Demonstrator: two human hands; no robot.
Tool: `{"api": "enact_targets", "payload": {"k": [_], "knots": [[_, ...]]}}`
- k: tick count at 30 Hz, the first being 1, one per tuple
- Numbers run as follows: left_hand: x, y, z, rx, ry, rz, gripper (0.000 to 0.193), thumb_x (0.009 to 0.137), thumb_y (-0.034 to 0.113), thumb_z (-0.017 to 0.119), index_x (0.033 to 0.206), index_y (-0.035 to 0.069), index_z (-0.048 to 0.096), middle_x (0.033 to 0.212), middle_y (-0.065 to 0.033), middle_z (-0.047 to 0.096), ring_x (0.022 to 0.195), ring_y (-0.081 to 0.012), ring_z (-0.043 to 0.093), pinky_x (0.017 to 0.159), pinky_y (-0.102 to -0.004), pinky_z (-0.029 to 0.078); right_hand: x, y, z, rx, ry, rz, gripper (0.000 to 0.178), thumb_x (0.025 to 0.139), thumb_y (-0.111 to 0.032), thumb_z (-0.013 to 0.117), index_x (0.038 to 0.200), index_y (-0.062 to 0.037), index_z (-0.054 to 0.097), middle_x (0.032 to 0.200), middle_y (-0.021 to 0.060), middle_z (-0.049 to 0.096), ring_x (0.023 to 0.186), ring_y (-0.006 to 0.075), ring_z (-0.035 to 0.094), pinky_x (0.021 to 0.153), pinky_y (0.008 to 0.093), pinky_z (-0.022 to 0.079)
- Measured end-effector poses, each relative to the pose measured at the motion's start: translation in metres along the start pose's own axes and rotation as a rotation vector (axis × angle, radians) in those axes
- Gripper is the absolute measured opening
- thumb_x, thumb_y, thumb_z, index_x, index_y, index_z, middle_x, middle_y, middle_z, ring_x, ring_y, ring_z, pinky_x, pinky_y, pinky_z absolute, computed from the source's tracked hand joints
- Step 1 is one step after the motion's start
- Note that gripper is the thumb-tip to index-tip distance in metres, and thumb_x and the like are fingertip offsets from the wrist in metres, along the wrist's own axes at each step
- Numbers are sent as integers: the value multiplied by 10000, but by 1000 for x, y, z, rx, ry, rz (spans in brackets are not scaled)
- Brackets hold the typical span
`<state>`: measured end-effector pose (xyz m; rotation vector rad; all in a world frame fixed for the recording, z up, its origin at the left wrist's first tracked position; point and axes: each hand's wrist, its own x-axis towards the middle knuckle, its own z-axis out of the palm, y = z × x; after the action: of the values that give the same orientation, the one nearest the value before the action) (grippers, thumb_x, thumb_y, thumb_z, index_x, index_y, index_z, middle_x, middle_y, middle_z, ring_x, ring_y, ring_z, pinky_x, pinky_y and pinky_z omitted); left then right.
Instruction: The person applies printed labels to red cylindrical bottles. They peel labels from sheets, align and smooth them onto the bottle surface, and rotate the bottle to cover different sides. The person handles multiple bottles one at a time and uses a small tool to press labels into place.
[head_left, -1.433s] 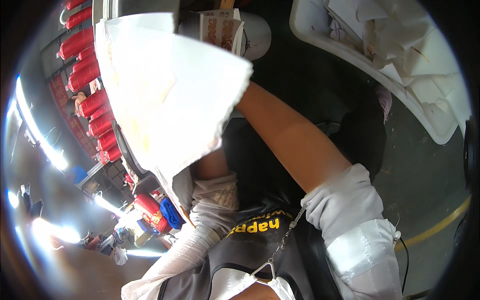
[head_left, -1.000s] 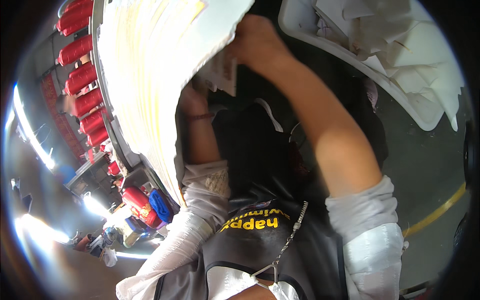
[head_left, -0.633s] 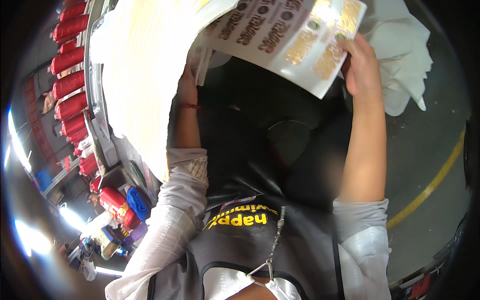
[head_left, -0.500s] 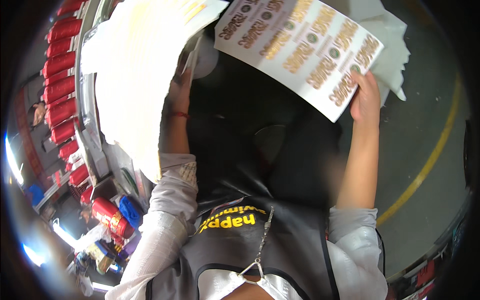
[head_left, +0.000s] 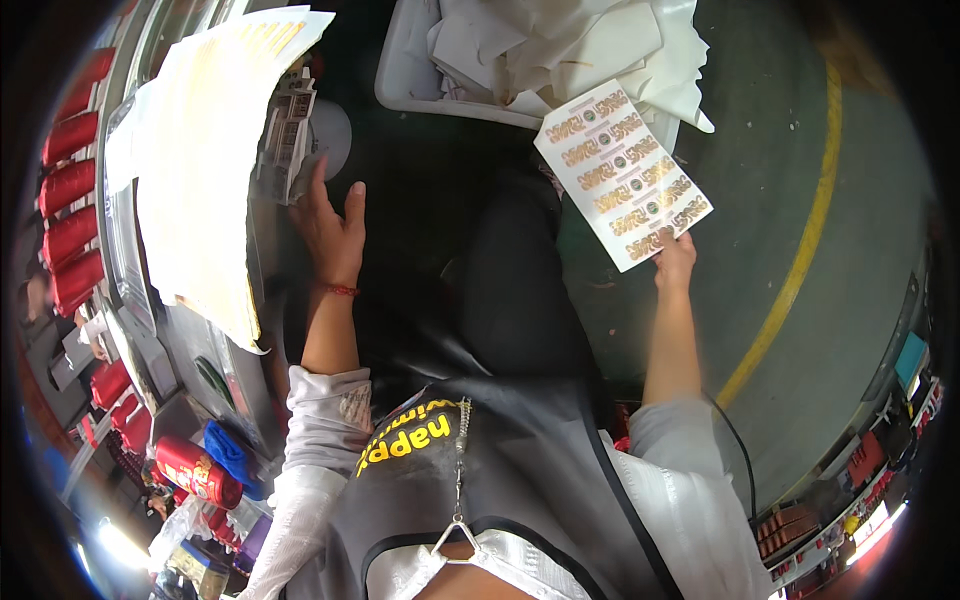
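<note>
My right hand (head_left: 675,262) pinches the lower corner of a white printed sheet (head_left: 630,175) with rows of gold-brown lettering and small round green marks. The sheet is tilted and partly covers the rim of a white bin (head_left: 395,95) ahead of me. Crumpled white backing paper (head_left: 560,45) fills that bin and spills over its right side. My left hand (head_left: 335,238) has its fingers apart and seems to hold nothing. Its fingertips are at the near end of a small stack of printed pieces (head_left: 290,135); whether they touch is unclear. Beside it lies a stack of large pale sheets (head_left: 195,190), washed out by glare.
The pale sheets overhang the edge of a worktable (head_left: 215,340) on my left. Red cylindrical packages (head_left: 70,185) stand in a row beyond it, with another red can (head_left: 195,470) nearer. A yellow line (head_left: 800,260) curves across the floor at right.
The view has shifted, and the bin is now seen. My right hand has brought the printed sheet lower and nearer the bin. My left hand, mostly hidden before, now shows with spread fingers.
</note>
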<state>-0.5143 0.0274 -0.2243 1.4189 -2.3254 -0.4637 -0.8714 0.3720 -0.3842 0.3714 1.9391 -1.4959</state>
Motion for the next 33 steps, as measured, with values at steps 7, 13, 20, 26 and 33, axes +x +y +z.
{"api": "enact_targets", "payload": {"k": [7,13,20,26,33], "knots": [[13,92,11,-692,-201,58,645,901,252,735,1443,39,459,1375,-178,554,1260,-276,530,1035,-384,435,-50,-88,-21,273,-429,-202,335,955,-48,629,1284,-5,578,1222,79,661,1103,169,629,975,340,501],[63,143,4,-1351,-868,-330,432,913,134,700,1299,-12,570,1154,-123,700,1089,-196,665,970,-353,511,-63,-148,-29,309,-651,-333,388,923,-87,626,1293,19,578,1195,99,674,1070,195,651,949,345,516],[-14,176,33,-1663,-700,-698,263,979,54,572,1230,-23,589,1155,-124,692,1004,-217,692,913,-366,560,-124,-110,-8,843,-1069,-226,1087,809,-685,654,1546,-9,228,1593,156,305,1436,352,342,1138,528,361],[-44,215,37,-1697,-617,-466,302,986,123,614,1258,-5,580,1141,-72,678,1023,-129,635,919,-295,514,-142,-107,44,651,-363,-105,520,1055,-232,435,1509,-6,322,1502,172,438,1373,302,438,1153,492,350],[2,132,0,-1166,-360,-165,284,1028,200,558,1257,40,608,1097,-63,670,894,-141,659,799,-266,538,-42,-121,24,692,-446,-208,494,979,-104,578,1437,12,433,1409,154,531,1274,314,536,1064,497,445]]}}
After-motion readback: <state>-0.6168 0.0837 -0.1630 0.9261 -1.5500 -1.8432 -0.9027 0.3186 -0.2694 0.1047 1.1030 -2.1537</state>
